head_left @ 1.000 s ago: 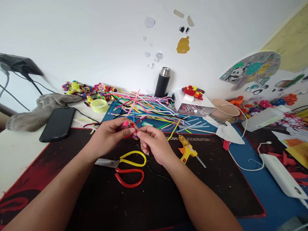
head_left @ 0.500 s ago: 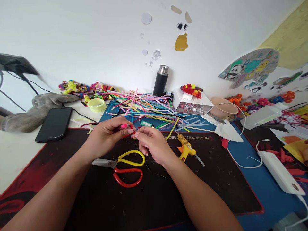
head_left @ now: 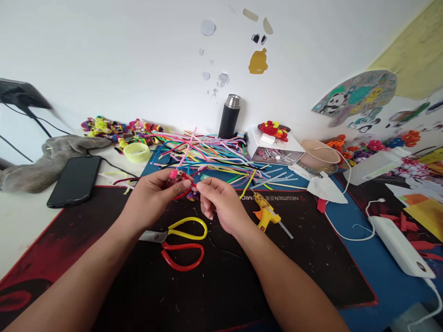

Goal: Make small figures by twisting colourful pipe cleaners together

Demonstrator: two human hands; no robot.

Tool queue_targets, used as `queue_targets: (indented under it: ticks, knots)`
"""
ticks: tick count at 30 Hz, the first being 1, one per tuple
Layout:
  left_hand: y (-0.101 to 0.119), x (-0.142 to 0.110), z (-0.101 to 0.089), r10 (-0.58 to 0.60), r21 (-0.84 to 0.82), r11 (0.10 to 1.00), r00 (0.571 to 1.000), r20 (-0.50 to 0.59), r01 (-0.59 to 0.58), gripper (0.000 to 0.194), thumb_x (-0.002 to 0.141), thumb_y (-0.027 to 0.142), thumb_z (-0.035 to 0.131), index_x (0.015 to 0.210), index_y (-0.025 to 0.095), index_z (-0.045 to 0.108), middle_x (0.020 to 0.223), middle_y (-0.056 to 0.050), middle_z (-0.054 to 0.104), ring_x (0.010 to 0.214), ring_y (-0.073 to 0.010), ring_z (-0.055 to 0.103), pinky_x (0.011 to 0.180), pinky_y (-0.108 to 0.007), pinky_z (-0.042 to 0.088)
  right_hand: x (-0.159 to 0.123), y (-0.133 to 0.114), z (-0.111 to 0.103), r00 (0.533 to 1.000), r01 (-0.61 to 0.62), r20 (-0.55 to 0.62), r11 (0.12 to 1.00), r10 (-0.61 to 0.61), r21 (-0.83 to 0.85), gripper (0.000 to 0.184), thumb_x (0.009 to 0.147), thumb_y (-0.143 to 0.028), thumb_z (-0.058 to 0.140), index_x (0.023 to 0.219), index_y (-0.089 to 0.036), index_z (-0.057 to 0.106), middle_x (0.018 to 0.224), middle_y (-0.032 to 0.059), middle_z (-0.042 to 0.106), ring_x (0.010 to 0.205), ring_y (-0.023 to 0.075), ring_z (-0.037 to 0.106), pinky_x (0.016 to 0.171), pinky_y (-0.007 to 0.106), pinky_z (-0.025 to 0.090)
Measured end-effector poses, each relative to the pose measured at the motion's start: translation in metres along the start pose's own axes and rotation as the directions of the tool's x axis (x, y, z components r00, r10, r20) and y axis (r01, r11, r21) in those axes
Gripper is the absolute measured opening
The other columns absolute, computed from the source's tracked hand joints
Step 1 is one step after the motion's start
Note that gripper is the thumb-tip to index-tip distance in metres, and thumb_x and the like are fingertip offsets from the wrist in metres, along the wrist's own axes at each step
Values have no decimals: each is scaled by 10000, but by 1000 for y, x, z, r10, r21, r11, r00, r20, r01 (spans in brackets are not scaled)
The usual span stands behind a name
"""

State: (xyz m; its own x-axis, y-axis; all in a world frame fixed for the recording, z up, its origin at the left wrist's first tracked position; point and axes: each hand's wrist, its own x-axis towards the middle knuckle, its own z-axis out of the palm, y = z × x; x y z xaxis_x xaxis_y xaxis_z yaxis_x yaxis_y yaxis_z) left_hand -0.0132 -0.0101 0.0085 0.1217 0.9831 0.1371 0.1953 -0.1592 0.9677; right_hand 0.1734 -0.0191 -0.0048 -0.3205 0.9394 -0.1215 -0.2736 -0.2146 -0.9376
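Pinched between the thumb and fingers of my left hand (head_left: 157,196) is a small pipe-cleaner figure (head_left: 175,174), pink and red, mostly covered by the fingers. From it a red pipe cleaner (head_left: 188,179) runs to my right hand (head_left: 221,203), whose thumb and index finger close on it. Both hands hover above the dark mat, close together. Below them lie scissors (head_left: 185,243) with one yellow and one red handle. To the right of my right hand rests a yellow glue gun (head_left: 266,211) with a clear glue stick in its back.
A heap of colourful pipe cleaners (head_left: 204,152) lies behind the hands. Farther back stand a black thermos (head_left: 230,116) and a white box (head_left: 277,145). On the left are a phone (head_left: 74,181) and a pale green roll (head_left: 137,152); a white power bank (head_left: 398,246) lies right.
My hands have drawn slightly apart, and more of the pink-and-red figure and the red pipe cleaner shows between them. The whole view has shifted a little.
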Motion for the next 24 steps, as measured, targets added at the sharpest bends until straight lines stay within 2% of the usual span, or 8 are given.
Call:
queue_targets:
  ticks: [3, 7, 12, 18, 24]
  knots:
    - [-2, 2, 6, -176, -287, 945, 984, -40, 157, 357, 720, 514, 929, 813, 207, 771, 642, 13, 616, 534, -121, 466, 481, -248, 345, 0, 2, -1, 995, 91, -21, 994, -92, -57, 305, 884, -499, 772, 913, -222, 648, 559, -91, 556, 411, 87, 476, 398, 215, 346]
    - [1, 3, 10, -241, -452, 868, 970, -19, 207, 396, 637, 494, 989, 762, 189, 769, 539, 52, 503, 456, -67, 294, 424, -220, 201, 0, 5, 1, 984, 159, -58, 978, -168, -135, 323, 875, -505, 782, 928, -212, 658, 603, -89, 565, 411, 74, 478, 403, 218, 360]
    - [0, 2, 13, -246, -478, 852, 969, -4, 214, 377, 611, 439, 1021, 749, 176, 787, 608, 17, 603, 486, -67, 366, 432, -205, 243, -1, 7, 4, 979, 179, -72, 971, -192, -160, 315, 878, -503, 770, 912, -218, 639, 619, -80, 585, 407, 72, 468, 402, 224, 362]
    - [-6, 1, 13, -243, -459, 861, 970, 9, 220, 345, 609, 391, 1027, 734, 185, 780, 595, 36, 584, 474, -57, 349, 426, -195, 232, -1, 7, 3, 975, 185, -92, 966, -203, -180, 300, 893, -498, 755, 898, -225, 629, 599, -83, 570, 407, 77, 469, 410, 230, 367]
    - [-10, 1, 11, -236, -423, 880, 972, 2, 215, 337, 632, 389, 1019, 763, 188, 782, 635, 23, 627, 495, -68, 409, 442, -200, 271, -1, 6, 3, 964, 220, -114, 961, -241, -167, 269, 908, -469, 740, 918, -224, 631, 573, -89, 558, 398, 81, 470, 404, 226, 361]
